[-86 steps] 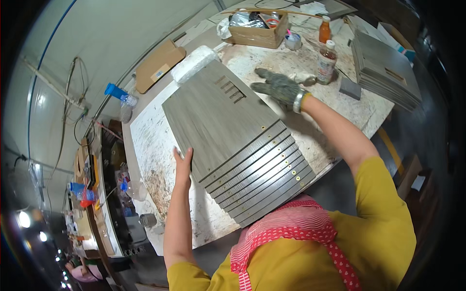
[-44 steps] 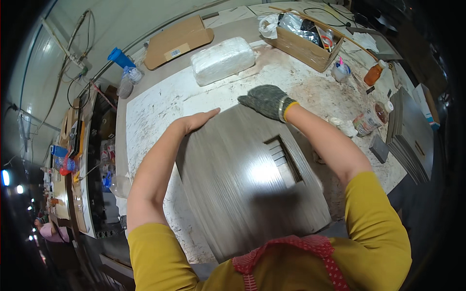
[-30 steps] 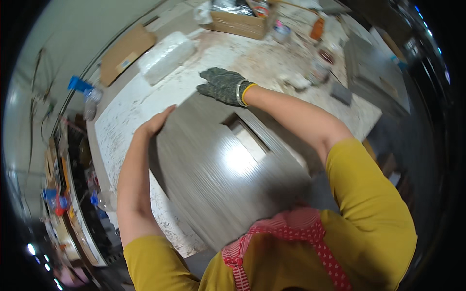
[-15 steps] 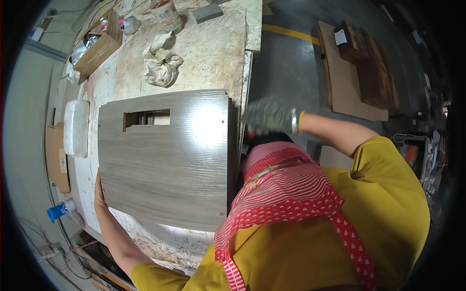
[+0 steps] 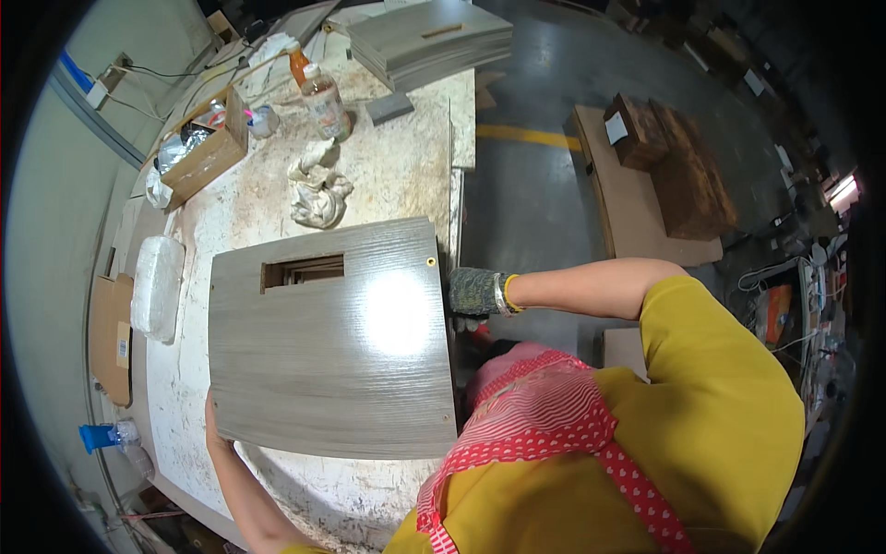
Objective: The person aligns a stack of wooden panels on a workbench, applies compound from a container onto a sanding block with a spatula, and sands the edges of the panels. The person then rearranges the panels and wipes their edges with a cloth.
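Grey woodgrain panel (image 5: pixel 332 351) with a rectangular cutout lay flat over the middle of the worn white bench (image 5: pixel 406 157), lifted free of any stack. At the panel's lower left corner the bare left hand (image 5: pixel 213 427) was clamped on its edge, fingers hidden beneath. At the panel's right edge the gloved right hand (image 5: pixel 474 294) gripped it, fingers closed round the rim. Beyond the panel's far edge sat a crumpled rag (image 5: pixel 318 189), and further off a stack of like panels (image 5: pixel 434 42). Judging by this, the panel was carried, not yet set down.
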Tool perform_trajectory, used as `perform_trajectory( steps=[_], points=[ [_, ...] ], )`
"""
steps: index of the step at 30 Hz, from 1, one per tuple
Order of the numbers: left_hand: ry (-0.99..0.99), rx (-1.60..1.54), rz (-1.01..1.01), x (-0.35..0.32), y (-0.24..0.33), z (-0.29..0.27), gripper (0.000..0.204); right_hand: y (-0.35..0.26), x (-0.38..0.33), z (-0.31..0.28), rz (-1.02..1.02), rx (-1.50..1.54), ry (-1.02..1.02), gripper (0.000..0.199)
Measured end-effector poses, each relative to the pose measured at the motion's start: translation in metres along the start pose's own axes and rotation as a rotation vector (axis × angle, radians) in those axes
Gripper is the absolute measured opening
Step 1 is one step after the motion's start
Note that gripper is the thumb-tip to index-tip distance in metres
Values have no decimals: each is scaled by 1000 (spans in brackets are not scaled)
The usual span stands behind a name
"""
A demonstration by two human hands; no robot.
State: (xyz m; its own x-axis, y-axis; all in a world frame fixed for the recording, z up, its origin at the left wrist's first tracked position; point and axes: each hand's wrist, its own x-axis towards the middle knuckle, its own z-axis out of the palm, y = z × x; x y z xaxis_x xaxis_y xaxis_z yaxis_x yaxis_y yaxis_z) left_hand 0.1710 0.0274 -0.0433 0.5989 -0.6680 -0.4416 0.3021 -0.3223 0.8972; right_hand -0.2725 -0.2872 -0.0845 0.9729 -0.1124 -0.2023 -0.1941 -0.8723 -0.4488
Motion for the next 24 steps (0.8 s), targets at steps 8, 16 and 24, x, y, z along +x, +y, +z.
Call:
perform_trajectory(
  steps=[8,16,24],
  points=[
    [169,-32,21,-47,-44,-10,37,39,52,-27,-96,67,-164,21],
    [586,-432,-88,-195,-107,55,41,38,173,-119,-573,-389,-266,24],
    [654,-730,-45,-262,-119,181,44,24,281,-125,-602,-476,-423,25]
  ],
)
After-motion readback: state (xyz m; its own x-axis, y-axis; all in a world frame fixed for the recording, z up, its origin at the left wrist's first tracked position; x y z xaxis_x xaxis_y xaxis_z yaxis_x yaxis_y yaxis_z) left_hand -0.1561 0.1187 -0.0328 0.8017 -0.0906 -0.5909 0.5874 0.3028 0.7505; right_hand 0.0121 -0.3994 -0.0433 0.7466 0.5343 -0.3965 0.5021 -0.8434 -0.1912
